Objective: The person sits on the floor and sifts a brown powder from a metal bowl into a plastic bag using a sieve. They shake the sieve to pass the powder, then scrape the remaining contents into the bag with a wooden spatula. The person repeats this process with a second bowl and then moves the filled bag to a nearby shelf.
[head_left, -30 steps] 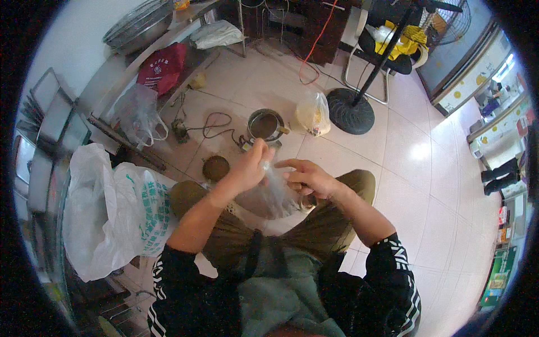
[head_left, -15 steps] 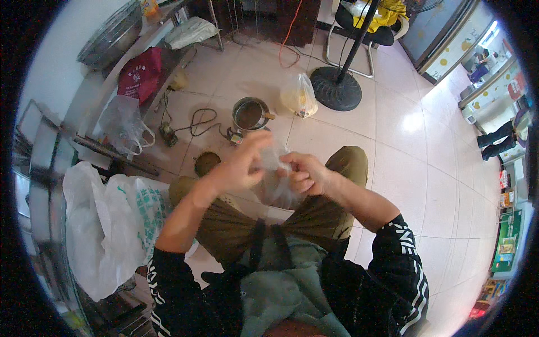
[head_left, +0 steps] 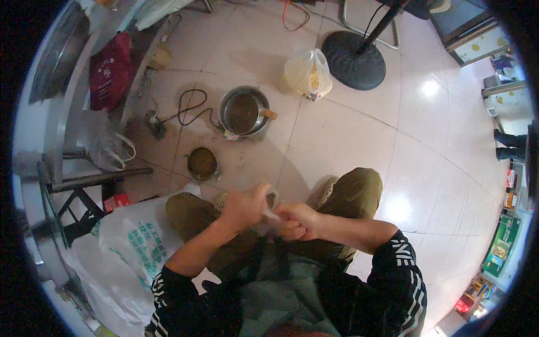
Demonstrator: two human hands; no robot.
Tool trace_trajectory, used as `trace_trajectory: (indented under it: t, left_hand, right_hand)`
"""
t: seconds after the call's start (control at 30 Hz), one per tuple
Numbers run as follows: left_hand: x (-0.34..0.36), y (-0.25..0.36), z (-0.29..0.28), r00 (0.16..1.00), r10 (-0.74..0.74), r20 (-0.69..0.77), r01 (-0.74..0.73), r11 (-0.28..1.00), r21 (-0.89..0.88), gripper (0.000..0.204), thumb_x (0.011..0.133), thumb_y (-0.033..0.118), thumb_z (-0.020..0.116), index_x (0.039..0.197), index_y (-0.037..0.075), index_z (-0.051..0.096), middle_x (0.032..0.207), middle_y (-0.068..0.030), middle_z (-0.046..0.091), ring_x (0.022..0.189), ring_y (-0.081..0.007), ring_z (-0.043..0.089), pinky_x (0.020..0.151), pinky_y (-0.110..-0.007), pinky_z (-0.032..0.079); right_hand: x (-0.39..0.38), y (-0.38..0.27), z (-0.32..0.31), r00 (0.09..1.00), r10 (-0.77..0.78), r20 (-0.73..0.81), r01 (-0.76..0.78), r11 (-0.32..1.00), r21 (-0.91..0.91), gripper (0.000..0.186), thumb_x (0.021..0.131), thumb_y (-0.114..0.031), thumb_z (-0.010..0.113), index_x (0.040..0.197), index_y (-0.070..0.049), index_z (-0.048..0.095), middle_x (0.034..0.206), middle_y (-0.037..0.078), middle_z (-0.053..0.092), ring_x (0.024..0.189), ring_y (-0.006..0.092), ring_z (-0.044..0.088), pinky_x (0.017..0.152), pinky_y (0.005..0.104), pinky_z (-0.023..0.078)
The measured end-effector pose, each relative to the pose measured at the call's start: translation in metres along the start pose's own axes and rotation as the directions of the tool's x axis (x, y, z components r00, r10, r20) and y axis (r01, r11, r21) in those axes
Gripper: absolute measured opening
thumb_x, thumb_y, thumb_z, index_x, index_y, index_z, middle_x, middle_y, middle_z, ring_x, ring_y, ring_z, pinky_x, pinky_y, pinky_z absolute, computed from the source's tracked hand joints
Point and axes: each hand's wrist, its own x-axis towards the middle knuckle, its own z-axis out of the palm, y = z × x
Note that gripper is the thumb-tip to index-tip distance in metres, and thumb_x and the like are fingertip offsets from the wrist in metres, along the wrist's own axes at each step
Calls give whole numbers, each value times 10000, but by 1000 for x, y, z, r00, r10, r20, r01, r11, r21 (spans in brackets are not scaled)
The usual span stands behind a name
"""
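Note:
My left hand (head_left: pixel 245 208) and my right hand (head_left: pixel 296 220) meet in front of my lap, fingers closed on the twisted neck of a clear plastic bag (head_left: pixel 272 214). A small loop of the plastic stands up between them. The rest of the bag is blurred and mostly hidden by my hands against my dark clothes. Beyond my hands, a metal pot (head_left: pixel 223 106) on the floor has a scoop with a wooden handle (head_left: pixel 269 114) inside it. Nearer to my left knee stands a small round container (head_left: pixel 202 163) with brownish contents.
A tied plastic bag with yellowish contents (head_left: pixel 309 76) stands by the round black stand base (head_left: pixel 353 59). A large white bag with green print (head_left: pixel 140 241) lies at my left. A black cable (head_left: pixel 193 106) curls beside the pot. Shelving with a maroon bag (head_left: pixel 110 73) lines the left.
Both hands have come down closer to my body with the plastic bag, and my left hand has closed in beside the right at its neck. The view has tilted downward.

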Motion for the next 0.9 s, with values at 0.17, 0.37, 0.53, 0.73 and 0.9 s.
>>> trace_trajectory:
  t: [0.17,0.37,0.53,0.73,0.9]
  left_hand:
    - [43,26,-27,895,-332,297,376,920,-105,495,774,209,698,1206,48,517,1014,-203,612,900,-394,613,769,-479,489]
    - [46,84,-125,878,-224,424,312,939,-148,550,716,101,740,1202,31,493,1251,-219,473,1165,-427,481,971,-465,416]
    - [82,175,-236,866,-214,451,319,932,-172,340,729,55,684,1026,39,519,1126,-183,522,1058,-387,547,901,-445,451]
    - [94,235,-336,935,-157,319,231,949,-213,176,765,-24,587,919,38,528,910,-136,552,861,-321,586,765,-383,477]
    - [156,291,-317,915,-50,401,132,975,-180,100,763,-47,566,847,6,552,854,-114,569,773,-278,594,724,-338,472]
  right_hand:
    - [-19,-25,1,999,31,-12,-30,998,46,376,975,-326,447,731,-57,548,481,-50,330,361,79,290,349,236,222]
    - [-95,-23,21,775,-547,315,560,365,-744,265,970,-261,520,923,-13,602,518,-32,404,427,69,357,383,248,264]
    - [-273,-83,112,922,-363,-135,117,593,-797,325,868,-187,628,1149,-24,610,997,160,682,887,283,681,831,412,539]
    - [-529,-49,111,727,-534,-432,66,681,-729,225,843,-102,640,1056,-30,661,655,9,599,551,67,497,494,259,404]
    - [-608,27,63,596,-601,-533,129,727,-675,214,851,-189,664,987,-27,693,638,10,588,528,83,468,462,282,393]
